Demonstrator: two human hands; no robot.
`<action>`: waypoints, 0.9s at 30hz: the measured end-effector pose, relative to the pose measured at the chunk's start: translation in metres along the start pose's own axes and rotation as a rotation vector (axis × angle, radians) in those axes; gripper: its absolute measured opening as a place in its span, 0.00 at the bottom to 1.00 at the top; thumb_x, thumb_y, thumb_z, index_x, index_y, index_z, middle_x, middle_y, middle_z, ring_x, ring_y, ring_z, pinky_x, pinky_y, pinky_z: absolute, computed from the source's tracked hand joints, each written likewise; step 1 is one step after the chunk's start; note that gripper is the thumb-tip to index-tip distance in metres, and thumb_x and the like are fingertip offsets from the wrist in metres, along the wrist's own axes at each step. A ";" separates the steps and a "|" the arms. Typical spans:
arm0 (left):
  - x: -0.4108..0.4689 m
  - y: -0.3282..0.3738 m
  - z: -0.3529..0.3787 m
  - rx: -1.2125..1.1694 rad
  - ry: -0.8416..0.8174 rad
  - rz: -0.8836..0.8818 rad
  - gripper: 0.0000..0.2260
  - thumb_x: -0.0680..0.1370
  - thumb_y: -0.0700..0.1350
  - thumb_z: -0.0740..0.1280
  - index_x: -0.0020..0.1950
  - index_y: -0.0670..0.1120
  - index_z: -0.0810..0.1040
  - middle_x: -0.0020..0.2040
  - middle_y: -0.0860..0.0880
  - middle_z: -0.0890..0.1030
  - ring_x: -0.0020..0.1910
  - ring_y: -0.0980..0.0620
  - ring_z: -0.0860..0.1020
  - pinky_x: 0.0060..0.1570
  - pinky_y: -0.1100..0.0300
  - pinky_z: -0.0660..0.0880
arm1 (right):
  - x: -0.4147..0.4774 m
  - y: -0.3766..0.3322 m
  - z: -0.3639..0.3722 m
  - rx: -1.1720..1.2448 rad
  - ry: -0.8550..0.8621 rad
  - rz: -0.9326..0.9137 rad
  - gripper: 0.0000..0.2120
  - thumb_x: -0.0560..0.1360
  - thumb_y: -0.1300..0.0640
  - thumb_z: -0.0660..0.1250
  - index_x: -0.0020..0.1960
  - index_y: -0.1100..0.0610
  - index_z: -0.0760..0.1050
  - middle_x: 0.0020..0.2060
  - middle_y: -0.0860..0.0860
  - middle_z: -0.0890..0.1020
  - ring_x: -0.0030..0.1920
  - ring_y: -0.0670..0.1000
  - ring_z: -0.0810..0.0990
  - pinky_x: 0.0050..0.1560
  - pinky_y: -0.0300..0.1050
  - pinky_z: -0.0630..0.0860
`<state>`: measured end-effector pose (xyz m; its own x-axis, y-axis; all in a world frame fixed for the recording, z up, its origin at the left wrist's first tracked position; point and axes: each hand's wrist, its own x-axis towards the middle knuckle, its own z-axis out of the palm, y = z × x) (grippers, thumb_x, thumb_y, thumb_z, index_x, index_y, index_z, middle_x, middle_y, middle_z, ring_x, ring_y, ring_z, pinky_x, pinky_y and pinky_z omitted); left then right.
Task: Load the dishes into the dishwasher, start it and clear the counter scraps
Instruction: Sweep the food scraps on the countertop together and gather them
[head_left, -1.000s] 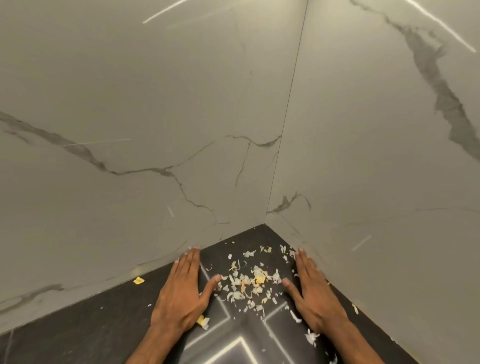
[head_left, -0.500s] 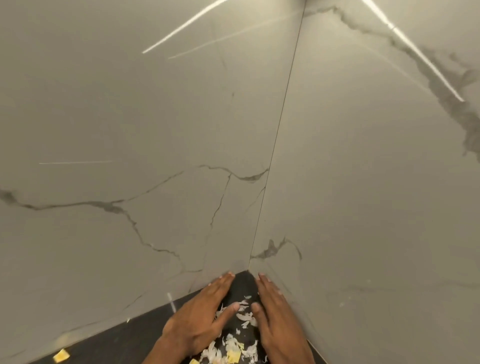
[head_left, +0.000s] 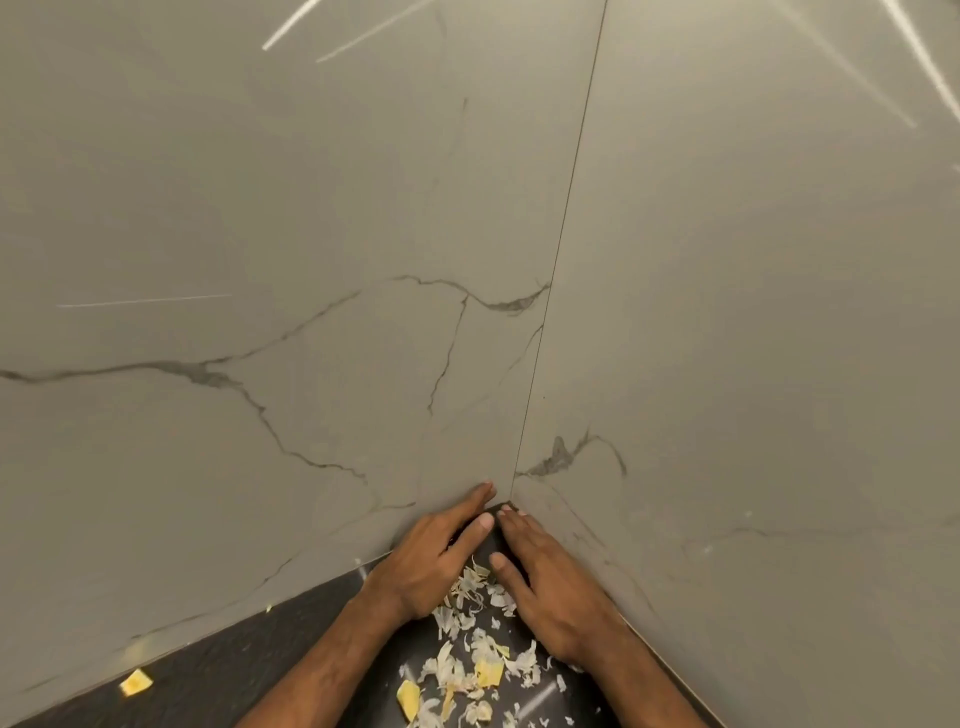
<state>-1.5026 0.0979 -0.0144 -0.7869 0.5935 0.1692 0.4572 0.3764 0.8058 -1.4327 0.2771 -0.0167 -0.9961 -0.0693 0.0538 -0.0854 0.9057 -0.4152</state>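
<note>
— How are your hands lying?

— My left hand is flat on the dark polished stone counter, fingers straight and together, tips at the grey veined marble wall in the corner at twelve o'clock. My right hand is flat too, fingers straight, its outer edge along the wall at three o'clock. The fingertips of both lie just beside each other.

— And the scraps?

— The pale white and yellow peel scraps lie between my palms, trailing toward six o'clock. One loose yellow piece sits well apart at eight o'clock.
</note>
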 end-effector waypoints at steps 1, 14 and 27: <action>0.002 -0.002 0.001 0.001 -0.018 -0.003 0.34 0.76 0.72 0.49 0.79 0.58 0.59 0.77 0.64 0.63 0.73 0.71 0.59 0.77 0.60 0.57 | 0.003 -0.003 0.001 -0.027 -0.040 -0.015 0.34 0.79 0.31 0.39 0.81 0.45 0.46 0.79 0.39 0.49 0.78 0.37 0.45 0.78 0.41 0.47; -0.002 -0.001 0.005 0.055 -0.014 0.036 0.30 0.79 0.69 0.48 0.80 0.61 0.55 0.79 0.62 0.60 0.76 0.67 0.57 0.77 0.56 0.56 | 0.016 -0.014 0.001 0.026 -0.035 0.009 0.39 0.75 0.29 0.34 0.81 0.46 0.51 0.79 0.41 0.51 0.78 0.40 0.47 0.79 0.45 0.48; 0.002 -0.005 0.009 0.226 -0.114 0.021 0.36 0.76 0.74 0.42 0.79 0.58 0.60 0.77 0.61 0.63 0.75 0.67 0.59 0.77 0.54 0.57 | 0.007 -0.009 -0.007 0.196 -0.067 0.043 0.26 0.81 0.37 0.40 0.77 0.40 0.54 0.76 0.38 0.57 0.76 0.41 0.53 0.77 0.42 0.48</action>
<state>-1.5030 0.1039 -0.0232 -0.7301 0.6745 0.1093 0.5641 0.5048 0.6534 -1.4390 0.2710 -0.0061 -0.9975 -0.0659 -0.0256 -0.0385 0.8100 -0.5852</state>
